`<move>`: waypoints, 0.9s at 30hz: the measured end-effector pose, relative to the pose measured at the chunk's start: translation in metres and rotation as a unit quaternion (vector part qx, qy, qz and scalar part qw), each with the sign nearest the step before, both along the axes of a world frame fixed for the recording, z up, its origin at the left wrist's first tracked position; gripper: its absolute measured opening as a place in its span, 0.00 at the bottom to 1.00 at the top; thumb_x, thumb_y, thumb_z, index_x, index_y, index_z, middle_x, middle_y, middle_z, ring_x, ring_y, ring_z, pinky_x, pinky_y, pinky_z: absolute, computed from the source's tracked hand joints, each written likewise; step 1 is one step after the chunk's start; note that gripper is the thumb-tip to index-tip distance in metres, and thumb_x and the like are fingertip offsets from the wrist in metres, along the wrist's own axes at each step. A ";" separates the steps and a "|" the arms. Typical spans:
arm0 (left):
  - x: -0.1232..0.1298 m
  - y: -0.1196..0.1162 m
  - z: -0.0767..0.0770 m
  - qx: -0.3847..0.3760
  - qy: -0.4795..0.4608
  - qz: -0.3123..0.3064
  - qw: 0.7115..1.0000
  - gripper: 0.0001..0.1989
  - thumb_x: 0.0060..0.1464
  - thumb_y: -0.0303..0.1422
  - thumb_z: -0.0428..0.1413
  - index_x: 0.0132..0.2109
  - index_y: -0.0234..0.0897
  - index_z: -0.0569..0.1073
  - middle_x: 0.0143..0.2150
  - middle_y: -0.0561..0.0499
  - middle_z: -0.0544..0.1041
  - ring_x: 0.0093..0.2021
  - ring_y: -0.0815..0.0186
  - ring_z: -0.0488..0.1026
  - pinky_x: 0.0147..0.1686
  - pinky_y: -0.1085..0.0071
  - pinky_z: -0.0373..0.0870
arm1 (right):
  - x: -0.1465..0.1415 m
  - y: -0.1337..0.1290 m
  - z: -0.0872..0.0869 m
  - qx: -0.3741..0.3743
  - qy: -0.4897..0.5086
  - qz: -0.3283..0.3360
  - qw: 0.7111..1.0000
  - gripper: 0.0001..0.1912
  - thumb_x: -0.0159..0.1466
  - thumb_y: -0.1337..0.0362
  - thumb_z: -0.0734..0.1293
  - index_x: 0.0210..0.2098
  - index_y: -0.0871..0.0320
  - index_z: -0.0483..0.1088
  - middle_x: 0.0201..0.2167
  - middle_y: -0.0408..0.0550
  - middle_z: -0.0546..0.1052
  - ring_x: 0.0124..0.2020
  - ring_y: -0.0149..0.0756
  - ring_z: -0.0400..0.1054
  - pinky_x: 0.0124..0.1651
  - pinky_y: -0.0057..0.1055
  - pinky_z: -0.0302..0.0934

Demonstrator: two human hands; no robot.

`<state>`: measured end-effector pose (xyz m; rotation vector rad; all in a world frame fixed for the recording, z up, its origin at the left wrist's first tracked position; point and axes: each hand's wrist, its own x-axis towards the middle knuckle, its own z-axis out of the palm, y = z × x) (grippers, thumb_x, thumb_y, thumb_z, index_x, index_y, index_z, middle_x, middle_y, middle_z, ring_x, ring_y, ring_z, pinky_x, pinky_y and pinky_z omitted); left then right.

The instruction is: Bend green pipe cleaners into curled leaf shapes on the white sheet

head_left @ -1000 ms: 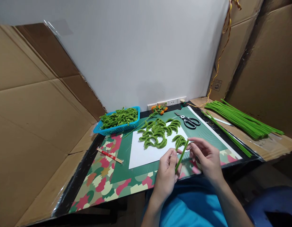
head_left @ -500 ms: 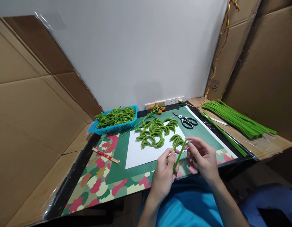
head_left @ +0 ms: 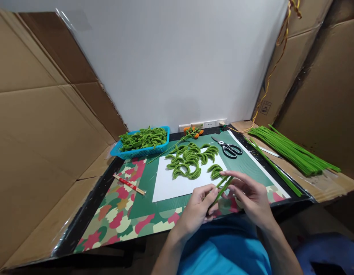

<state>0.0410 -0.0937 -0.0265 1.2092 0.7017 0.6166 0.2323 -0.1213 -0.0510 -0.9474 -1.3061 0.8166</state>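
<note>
Near the table's front edge, my left hand (head_left: 197, 206) is closed around the lower part of a folded green pipe cleaner (head_left: 222, 190), its two lengths slanting up to the right. At the upper ends, the thumb and bent fingers of my right hand (head_left: 251, 194) close on the tips. Just beyond my hands, a small group of curved green pipe cleaner pieces (head_left: 215, 170) lies on the white paper (head_left: 162, 191). A larger cluster of the same curved pieces (head_left: 184, 162) is spread farther left on that sheet.
Black-handled scissors (head_left: 230, 149) lie on the green mat (head_left: 142, 206). A blue basket (head_left: 137, 152) of twisted green pieces stands back left, beside an orange-and-green pipe cleaner sprig (head_left: 192, 132). Wrapped chopsticks (head_left: 129, 185) lie left. Straight green pipe cleaners (head_left: 291, 151) are piled right, before cardboard walls.
The pipe cleaner has tilted further to the right. My right hand's fingers have come in onto its upper ends. The whole view has shifted slightly.
</note>
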 end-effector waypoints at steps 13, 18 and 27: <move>-0.008 -0.002 -0.010 -0.017 -0.031 0.088 0.995 0.24 0.65 0.55 0.55 0.48 0.36 0.71 0.23 0.61 0.59 0.19 0.77 0.48 0.17 0.79 0.43 | 0.007 0.004 -0.008 0.026 0.098 -0.179 0.979 0.09 0.63 0.61 0.78 0.41 0.58 0.81 0.36 0.51 0.84 0.23 0.35 0.76 0.23 0.30 0.73; -0.006 -0.003 -0.015 0.051 -0.091 0.216 0.971 0.25 0.63 0.48 0.62 0.60 0.45 0.67 0.38 0.58 0.68 0.16 0.83 0.54 0.14 0.81 0.48 | 0.007 0.004 -0.011 0.028 0.084 -0.191 0.978 0.10 0.63 0.61 0.78 0.41 0.59 0.80 0.35 0.51 0.84 0.23 0.36 0.77 0.25 0.31 0.74; -0.005 -0.002 -0.014 0.045 -0.053 0.168 0.983 0.24 0.60 0.49 0.65 0.51 0.33 0.76 0.26 0.60 0.62 0.17 0.81 0.50 0.15 0.81 0.46 | 0.005 0.000 -0.011 0.061 0.047 -0.186 0.980 0.09 0.62 0.61 0.79 0.39 0.58 0.81 0.32 0.50 0.84 0.21 0.35 0.74 0.21 0.32 0.73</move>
